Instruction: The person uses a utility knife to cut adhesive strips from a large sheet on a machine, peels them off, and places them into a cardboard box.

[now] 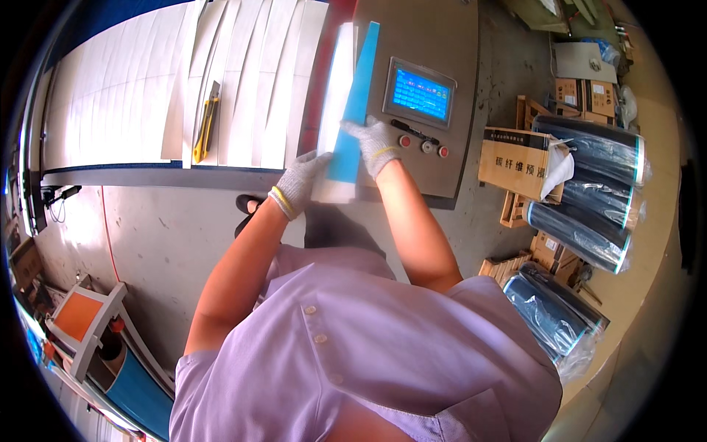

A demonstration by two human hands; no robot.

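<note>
Both my hands wear pale knitted gloves with yellow cuffs. A long, tapering blue strip [359,92] and a bright white strip [336,96] are held up side by side in front of me. My right hand [375,146] is closed on the right edge of the blue strip, thumb across its face. At the lower left edge of the white strip, my left hand [298,184] is closed, with part of its fingers hidden. Left of the hands, many white sheet strips [250,81] lie in a row on the machine bed. A yellow utility knife [207,124] rests on them.
A grey control panel with a blue touchscreen [420,93], a black marker [414,131] and round buttons [427,147] is at the right. Beyond it stand a cardboard box [519,160] and plastic-wrapped dark rolls [582,232]. A rack with a blue roll [136,387] stands lower left.
</note>
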